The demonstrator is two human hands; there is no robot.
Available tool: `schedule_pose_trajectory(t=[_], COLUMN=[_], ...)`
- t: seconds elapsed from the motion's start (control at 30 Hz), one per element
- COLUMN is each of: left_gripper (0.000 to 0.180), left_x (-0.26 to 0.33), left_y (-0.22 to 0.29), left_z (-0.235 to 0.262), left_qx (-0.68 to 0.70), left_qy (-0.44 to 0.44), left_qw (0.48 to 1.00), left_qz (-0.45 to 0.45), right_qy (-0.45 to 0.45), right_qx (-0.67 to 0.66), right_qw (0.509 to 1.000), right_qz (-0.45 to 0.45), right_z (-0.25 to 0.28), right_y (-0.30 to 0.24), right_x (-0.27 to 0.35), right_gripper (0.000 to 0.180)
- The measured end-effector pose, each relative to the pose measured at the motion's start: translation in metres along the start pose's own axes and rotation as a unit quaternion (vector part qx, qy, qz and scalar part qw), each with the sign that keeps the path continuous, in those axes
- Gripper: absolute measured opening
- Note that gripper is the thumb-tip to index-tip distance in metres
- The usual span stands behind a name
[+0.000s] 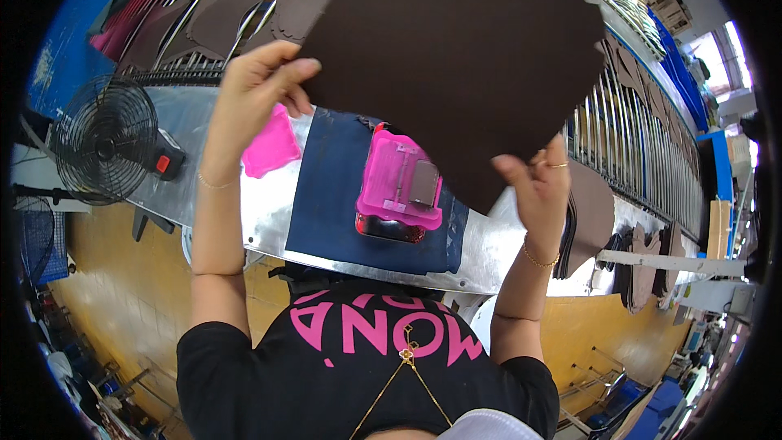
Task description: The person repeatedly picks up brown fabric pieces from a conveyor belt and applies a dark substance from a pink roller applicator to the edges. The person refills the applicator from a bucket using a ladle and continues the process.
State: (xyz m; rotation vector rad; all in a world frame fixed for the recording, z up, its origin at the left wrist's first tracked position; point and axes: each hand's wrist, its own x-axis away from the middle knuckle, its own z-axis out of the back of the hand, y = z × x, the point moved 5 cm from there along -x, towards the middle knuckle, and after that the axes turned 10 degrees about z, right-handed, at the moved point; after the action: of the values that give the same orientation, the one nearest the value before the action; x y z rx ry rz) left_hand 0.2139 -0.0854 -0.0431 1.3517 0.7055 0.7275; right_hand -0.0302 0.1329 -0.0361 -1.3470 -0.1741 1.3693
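A large dark brown sheet of fabric-like material is held up above the metal table between my two hands. My left hand pinches its left edge between thumb and fingers. At the lower right edge, my right hand grips it with the thumb on the near face. Under the sheet, a pink plastic holder with a grey metal block rests on a dark blue cloth. The sheet hides part of the cloth and the far side of the table. A separate pink plastic piece lies left of the cloth.
A black caged fan stands at the table's left end. Behind the table, metal rod racks carry brown cut pieces. More brown pieces hang over the table's right side, near a pale bar.
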Motion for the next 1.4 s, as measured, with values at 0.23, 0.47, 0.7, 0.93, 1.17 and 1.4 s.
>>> schedule_pose_trajectory(t=[0.23, 0.47, 0.7, 0.93, 1.17, 1.4], left_gripper=[0.016, 0.016, 0.012, 0.012, 0.011, 0.036], left_x=[0.036, 0.044, 0.037, 0.020, 0.015, -0.029], left_y=[0.031, 0.023, 0.022, 0.008, 0.005, 0.075], left_z=[0.053, 0.062, -0.001, -0.082, -0.161, -0.224], left_qx=[-0.173, -0.279, -0.340, -0.329, -0.265, -0.188], left_qy=[0.146, 0.160, 0.018, -0.150, -0.285, -0.316], left_qw=[0.972, 0.944, 0.938, 0.917, 0.888, 0.890], left_qz=[-0.071, -0.076, -0.066, -0.167, -0.243, -0.269], right_qy=[-0.054, -0.063, -0.063, -0.040, 0.199, 0.157], right_qx=[0.124, 0.155, 0.177, 0.199, 0.132, 0.421], right_qw=[0.987, 0.980, 0.978, 0.977, 0.953, 0.893], right_qz=[0.089, 0.107, 0.094, -0.060, -0.189, -0.038], right_z=[-0.038, -0.042, -0.007, 0.053, 0.154, 0.211], right_y=[-0.007, -0.005, 0.006, 0.042, 0.018, -0.040], right_x=[-0.001, 0.010, 0.034, 0.109, 0.157, 0.122], right_gripper=[0.018, 0.012, 0.011, 0.018, 0.010, 0.016])
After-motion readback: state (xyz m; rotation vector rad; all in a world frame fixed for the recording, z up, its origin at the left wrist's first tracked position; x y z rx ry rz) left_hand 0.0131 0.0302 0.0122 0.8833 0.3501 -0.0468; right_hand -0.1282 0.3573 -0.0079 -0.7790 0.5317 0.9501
